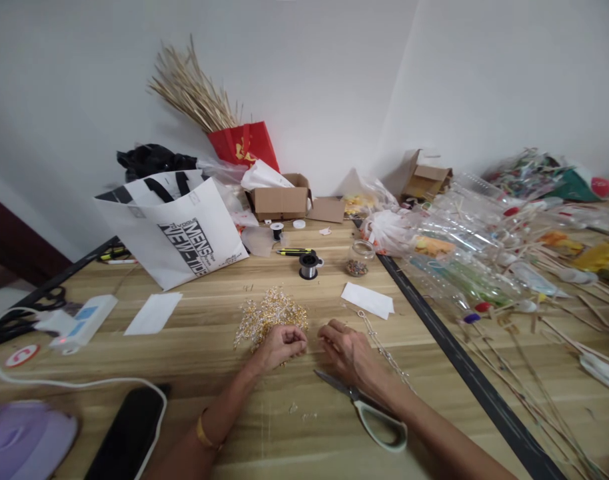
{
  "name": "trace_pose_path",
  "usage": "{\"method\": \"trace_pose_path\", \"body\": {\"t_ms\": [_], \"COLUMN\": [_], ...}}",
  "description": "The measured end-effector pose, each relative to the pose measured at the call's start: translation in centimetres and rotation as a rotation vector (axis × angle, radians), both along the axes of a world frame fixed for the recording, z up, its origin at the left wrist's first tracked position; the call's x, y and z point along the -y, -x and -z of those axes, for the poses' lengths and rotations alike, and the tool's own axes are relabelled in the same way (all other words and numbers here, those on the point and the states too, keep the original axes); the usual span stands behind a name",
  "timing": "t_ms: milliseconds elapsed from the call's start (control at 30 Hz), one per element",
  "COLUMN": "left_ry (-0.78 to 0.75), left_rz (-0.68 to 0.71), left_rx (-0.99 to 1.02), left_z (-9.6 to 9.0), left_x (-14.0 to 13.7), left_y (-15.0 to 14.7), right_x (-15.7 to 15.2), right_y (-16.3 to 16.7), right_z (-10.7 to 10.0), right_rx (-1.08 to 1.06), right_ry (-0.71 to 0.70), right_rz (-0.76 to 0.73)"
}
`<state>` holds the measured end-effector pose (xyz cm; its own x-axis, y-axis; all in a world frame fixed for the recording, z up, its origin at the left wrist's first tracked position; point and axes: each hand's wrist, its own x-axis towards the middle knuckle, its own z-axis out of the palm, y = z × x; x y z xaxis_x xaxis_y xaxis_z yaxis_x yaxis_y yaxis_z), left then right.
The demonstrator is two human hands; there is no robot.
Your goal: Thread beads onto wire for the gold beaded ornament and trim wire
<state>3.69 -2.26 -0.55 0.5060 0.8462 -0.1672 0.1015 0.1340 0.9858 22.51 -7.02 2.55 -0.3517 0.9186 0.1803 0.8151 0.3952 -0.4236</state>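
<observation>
My left hand (283,347) is closed, thumb against the fingers, at the near edge of a pile of gold and silver beads (272,312). Whatever it pinches is too small to make out. Close by, my right hand (345,348) has its fingers curled together; what they hold cannot be made out. A beaded chain (382,347) lies on the table just right of that hand. Scissors (379,423) with pale handles rest partly under my right wrist, blades pointing left. A few tiny clear bits (304,412) lie in front of me.
Behind the beads stand a wire spool (308,266) and a glass jar (357,260) of small beads. White paper (367,300) lies to the right. A white bag (174,230), power strip (87,323) and black phone (127,430) are left. Plastic bottles (464,267) crowd the right table.
</observation>
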Motion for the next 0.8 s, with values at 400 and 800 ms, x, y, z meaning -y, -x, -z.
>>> {"method": "trace_pose_path", "body": {"t_ms": [400, 800], "left_ry": [0.076, 0.079], "left_rz": [-0.095, -0.116], "left_rx": [0.063, 0.065], "left_z": [0.3, 0.1], "left_x": [-0.7, -0.6], "left_y": [0.2, 0.2], "right_x": [7.4, 7.6], "right_y": [-5.4, -4.8], "right_z": [0.2, 1.1], "right_rx": [0.219, 0.194], "right_ry": [-0.055, 0.215], "right_rz": [0.010, 0.015]}}
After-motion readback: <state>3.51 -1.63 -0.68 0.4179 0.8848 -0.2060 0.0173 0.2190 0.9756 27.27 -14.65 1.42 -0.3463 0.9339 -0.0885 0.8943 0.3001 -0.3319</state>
